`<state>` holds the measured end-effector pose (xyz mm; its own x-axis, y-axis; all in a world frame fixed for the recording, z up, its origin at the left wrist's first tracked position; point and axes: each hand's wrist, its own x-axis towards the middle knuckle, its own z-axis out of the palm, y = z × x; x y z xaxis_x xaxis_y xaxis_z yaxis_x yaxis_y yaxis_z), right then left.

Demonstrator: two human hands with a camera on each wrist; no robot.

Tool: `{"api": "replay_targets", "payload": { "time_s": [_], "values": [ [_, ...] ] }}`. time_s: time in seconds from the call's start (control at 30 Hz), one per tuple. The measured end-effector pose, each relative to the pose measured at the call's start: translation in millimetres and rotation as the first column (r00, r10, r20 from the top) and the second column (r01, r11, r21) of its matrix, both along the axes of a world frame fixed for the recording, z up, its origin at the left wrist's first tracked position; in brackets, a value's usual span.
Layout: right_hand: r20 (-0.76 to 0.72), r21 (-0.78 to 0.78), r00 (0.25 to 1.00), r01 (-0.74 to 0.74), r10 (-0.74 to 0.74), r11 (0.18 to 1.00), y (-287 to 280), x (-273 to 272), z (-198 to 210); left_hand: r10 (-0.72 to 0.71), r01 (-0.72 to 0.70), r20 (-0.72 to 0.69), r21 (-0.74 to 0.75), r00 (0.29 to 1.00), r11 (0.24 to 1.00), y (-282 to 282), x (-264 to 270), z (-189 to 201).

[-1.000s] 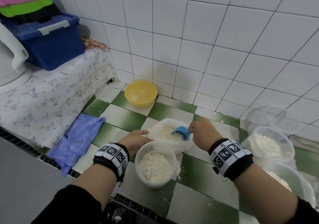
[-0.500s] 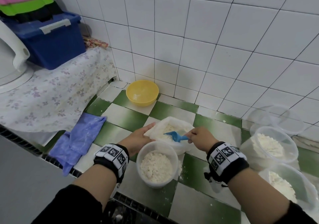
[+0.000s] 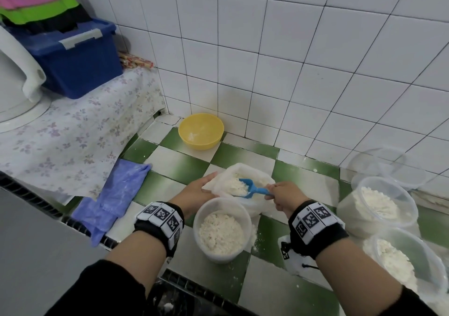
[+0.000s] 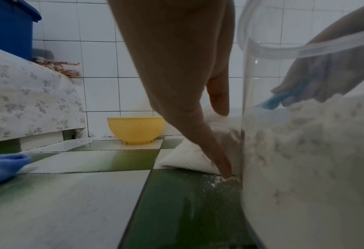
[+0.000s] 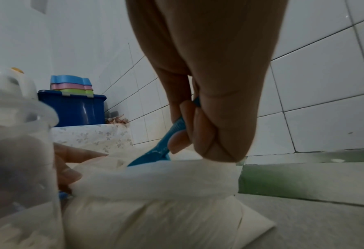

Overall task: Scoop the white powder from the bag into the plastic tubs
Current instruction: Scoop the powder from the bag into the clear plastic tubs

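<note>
An open bag of white powder (image 3: 245, 184) lies on the green-and-white tiled counter (image 3: 175, 162). My left hand (image 3: 198, 190) pinches the bag's left rim (image 5: 96, 164) and holds it open. In my right hand (image 3: 283, 195) I grip the handle of a blue scoop (image 3: 252, 189), whose blade is dug into the powder inside the bag. A clear plastic tub (image 3: 222, 228), about half full of powder, stands just in front of the bag between my wrists. In the left wrist view that tub (image 4: 304, 151) fills the right side.
Two tubs with powder (image 3: 379, 203) (image 3: 401, 264) stand at the right, with empty clear tubs (image 3: 386, 165) behind them. A yellow bowl (image 3: 201, 130) sits by the tiled wall. A blue cloth (image 3: 114, 194) lies left, and a blue box (image 3: 73, 55) stands on the flowered cover.
The scoop has gone from above the bag's mouth down into the powder. My left hand has shifted forward from beside the tub to the bag's rim.
</note>
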<state>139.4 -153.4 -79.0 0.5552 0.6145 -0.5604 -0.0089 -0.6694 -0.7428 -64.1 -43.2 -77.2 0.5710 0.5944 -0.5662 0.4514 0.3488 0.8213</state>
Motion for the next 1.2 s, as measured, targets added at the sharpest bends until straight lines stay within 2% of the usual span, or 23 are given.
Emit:
{"api": "replay_targets", "payload": {
  "time_s": [0.13, 0.3, 0.6, 0.73, 0.83, 0.93, 1.07, 1.2],
  "values": [
    [-0.07, 0.016, 0.994, 0.091, -0.089, 0.996, -5.5, 3.8, 8.4, 0.051, -0.051, -0.013, -0.056, 0.999, 0.997, -3.3, -1.2, 4.2],
    [-0.14, 0.092, 0.979, 0.162, -0.148, 0.983, -16.9, 3.5, 27.0, 0.048, -0.048, -0.022, 0.006, 0.999, 0.999, -6.0, -4.8, 6.8],
    [-0.253, 0.266, 0.966, 0.132, -0.063, 0.955, -48.1, -3.7, 71.9, 0.108, -0.108, 0.013, 0.011, 0.994, 0.994, -17.3, -12.1, 11.5],
    [-0.26, 0.291, 0.965, 0.047, 0.032, 0.955, -61.7, -10.8, 81.1, 0.111, -0.11, 0.013, -0.012, 0.994, 0.994, -18.5, -16.0, 8.9],
    [-0.157, 0.27, 0.975, -0.108, 0.154, 0.957, -68.2, -18.6, 78.3, 0.117, -0.117, 0.004, -0.012, 0.993, 0.993, -18.5, -18.8, 7.5],
    [0.088, 0.18, 0.952, -0.305, 0.293, 0.935, -69.6, -31.2, 77.1, 0.126, -0.126, 0.002, -0.022, 0.992, 0.992, -19.9, -21.0, 5.8],
    [0.41, 0.051, 0.796, -0.508, 0.445, 0.86, -66.3, -53.3, 75.9, 0.161, -0.16, 0.015, -0.045, 0.987, 0.986, -23.3, -22.4, 6.1],
    [0.6, 0.008, 0.646, -0.595, 0.472, 0.803, -66.6, -65.5, 69.2, 0.148, -0.147, 0.013, -0.059, 0.989, 0.987, -25.5, -22.8, 7.7]
  ]
}}
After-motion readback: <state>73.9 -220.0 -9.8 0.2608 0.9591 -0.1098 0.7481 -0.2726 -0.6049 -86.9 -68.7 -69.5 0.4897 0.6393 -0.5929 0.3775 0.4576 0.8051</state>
